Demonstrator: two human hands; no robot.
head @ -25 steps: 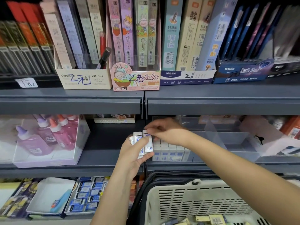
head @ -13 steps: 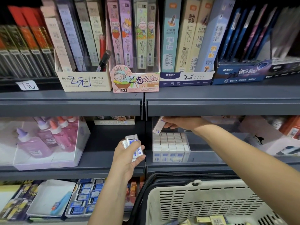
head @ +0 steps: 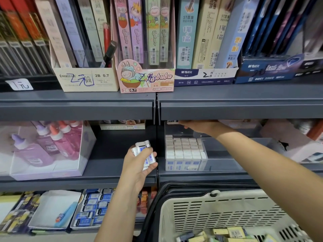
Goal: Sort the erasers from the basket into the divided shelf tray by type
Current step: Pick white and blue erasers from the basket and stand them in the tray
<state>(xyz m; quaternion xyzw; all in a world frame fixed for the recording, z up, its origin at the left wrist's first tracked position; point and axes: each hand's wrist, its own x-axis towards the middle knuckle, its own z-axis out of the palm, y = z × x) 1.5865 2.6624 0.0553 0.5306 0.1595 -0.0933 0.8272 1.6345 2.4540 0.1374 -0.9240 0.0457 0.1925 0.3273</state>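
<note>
- Nearest, the basket (head: 227, 206): loose erasers (head: 234, 232) at its near edge.
- The left hand (head: 138, 163) grips wrapped erasers (head: 143, 147) before the shelf (head: 104, 179) front edge.
- The tray (head: 218, 165): white erasers (head: 183, 149) packed in its left compartment.
- The right hand (head: 201, 126) pinches one eraser (head: 172, 122) above its back edge.

Right hand (head: 201, 125) was at bundle of erasers (head: 144, 151) a second ago and pinched single eraser (head: 172, 122) off it. It then lifted away and now reaches deep over rear of tray (head: 227, 165), tucked under edge of upper shelf (head: 241, 110), eraser half hidden there. Left hand (head: 138, 165) has drawn back leftward from tray front, gripping thinner bundle.
</note>
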